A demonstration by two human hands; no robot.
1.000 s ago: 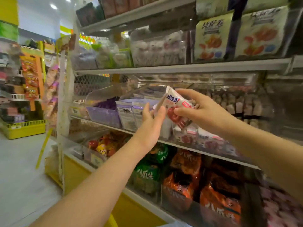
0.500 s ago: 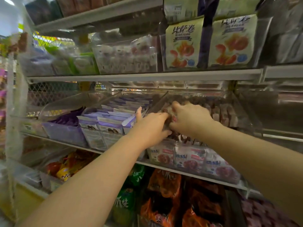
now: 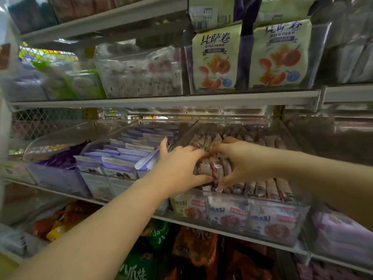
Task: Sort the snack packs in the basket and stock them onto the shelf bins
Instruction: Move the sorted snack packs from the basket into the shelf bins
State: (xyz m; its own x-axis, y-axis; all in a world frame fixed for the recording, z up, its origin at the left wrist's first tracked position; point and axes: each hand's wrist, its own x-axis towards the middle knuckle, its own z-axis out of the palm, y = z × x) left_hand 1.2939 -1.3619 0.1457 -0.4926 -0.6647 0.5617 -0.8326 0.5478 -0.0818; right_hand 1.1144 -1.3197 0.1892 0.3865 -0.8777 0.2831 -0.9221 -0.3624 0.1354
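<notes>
Both my hands reach into a clear plastic shelf bin [image 3: 238, 215] on the middle shelf, filled with rows of white and red snack packs [image 3: 260, 188]. My left hand [image 3: 177, 168] and my right hand [image 3: 240, 160] meet over a small bunch of those packs [image 3: 212, 168] and grip it from either side, fingers curled round it, just above the packs standing in the bin. The basket is out of view.
Left of this bin stand a clear bin of purple and white packs [image 3: 121, 158] and another with purple packs [image 3: 58, 168]. The shelf above [image 3: 181, 99] carries pizza-roll bags [image 3: 216, 59]. Orange and green bags [image 3: 191, 247] fill the shelf below.
The camera has come closer to the shelf. My right hand brought a white and red pack down into the bin, and both hands now hold packs inside it.
</notes>
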